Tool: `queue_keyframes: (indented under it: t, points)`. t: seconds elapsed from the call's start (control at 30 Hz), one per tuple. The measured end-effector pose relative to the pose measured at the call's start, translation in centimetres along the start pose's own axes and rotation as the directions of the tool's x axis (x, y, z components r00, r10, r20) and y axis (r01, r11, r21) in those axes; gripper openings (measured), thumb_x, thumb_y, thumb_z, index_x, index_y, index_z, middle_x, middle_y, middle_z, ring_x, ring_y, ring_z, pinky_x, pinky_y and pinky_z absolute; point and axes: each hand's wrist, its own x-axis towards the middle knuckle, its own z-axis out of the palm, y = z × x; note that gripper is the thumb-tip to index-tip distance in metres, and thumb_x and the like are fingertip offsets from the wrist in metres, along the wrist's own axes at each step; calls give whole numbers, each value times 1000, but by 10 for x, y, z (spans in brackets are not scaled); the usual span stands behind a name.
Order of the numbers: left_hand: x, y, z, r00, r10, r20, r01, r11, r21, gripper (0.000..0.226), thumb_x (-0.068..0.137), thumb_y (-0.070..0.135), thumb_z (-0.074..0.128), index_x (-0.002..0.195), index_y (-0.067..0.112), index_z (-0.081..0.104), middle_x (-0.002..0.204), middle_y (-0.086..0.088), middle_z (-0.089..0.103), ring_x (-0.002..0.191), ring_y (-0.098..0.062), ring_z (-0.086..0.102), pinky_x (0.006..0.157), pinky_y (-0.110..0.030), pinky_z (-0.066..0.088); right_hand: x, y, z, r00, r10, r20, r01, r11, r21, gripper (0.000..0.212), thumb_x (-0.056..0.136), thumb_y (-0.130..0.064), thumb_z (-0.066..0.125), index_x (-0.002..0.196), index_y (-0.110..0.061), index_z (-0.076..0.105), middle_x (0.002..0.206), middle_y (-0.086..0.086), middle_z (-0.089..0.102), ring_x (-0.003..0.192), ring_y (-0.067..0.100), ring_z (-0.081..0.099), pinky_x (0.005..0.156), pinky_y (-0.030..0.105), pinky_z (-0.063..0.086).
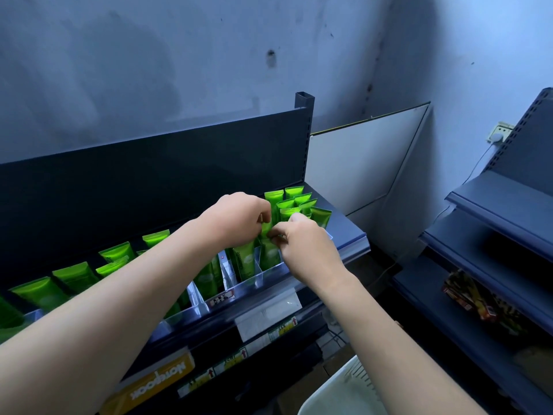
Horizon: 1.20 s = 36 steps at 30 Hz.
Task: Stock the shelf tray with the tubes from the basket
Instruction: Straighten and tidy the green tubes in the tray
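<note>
Stocking is well advanced: green tubes (294, 205) fill most tray (269, 274) compartments. We pinch one tube (266, 227) with left hand (239, 217) and right hand (302, 244); basket (338, 393) contents are hidden.

**One camera, worn on my head**

The single view looks forward and down from my head, close over the shelf tray (263, 278) at arm's reach. Its wide angle also takes in the grey wall (179, 70) behind, a second shelving unit (493, 235) to my right, and the white basket (344, 384) low at the frame's bottom edge.
</note>
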Motion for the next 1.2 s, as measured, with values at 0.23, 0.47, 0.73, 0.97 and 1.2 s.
queue_keyframes:
  t: [0.23, 0.47, 0.73, 0.97, 1.2]
  points:
    - [0, -1, 8, 993, -37, -110, 30, 998, -62, 20, 87, 19, 56, 97, 33, 67, 95, 4, 70, 92, -27, 63, 77, -36, 54, 2, -1, -2, 998, -58, -10, 58, 997, -42, 17, 103, -28, 57, 113, -29, 71, 102, 1, 54, 89, 34, 63, 75, 45, 57]
    - [3, 4, 4, 985, -14, -173, 6, 999, -48, 24, 88, 13, 57, 99, 29, 71, 87, 8, 62, 95, -24, 61, 75, -31, 45, 5, 10, -9, 998, -63, 2, 62, 996, 65, 24, 99, -31, 61, 121, -32, 71, 108, -4, 59, 99, 28, 63, 82, 45, 57]
    - [10, 4, 4, 995, -30, -97, 25, 998, -61, 26, 89, 19, 56, 107, 33, 69, 94, 10, 71, 96, -24, 62, 79, -34, 53, 21, 68, -47, 980, 140, -144, -109, 972, 209, 24, 99, -24, 61, 116, -32, 76, 88, -14, 65, 82, 10, 61, 82, 31, 52]
    - [22, 22, 5, 987, 40, -153, -48, 998, -50, 28, 98, 28, 58, 125, 28, 66, 110, 0, 65, 105, -25, 59, 87, -39, 52, 23, 68, -33, 995, 58, 87, -72, 983, 170, 43, 101, -26, 55, 137, -48, 63, 72, -6, 68, 56, 8, 52, 65, 31, 51]
    - [46, 33, 8, 999, 23, -33, -23, 1000, -17, 34, 100, 31, 55, 131, 39, 67, 122, -1, 66, 116, -28, 58, 95, -43, 52, 19, 61, -22, 991, 41, 127, -56, 991, 118, 39, 98, -27, 47, 132, -38, 63, 109, -6, 71, 89, 22, 62, 79, 37, 56]
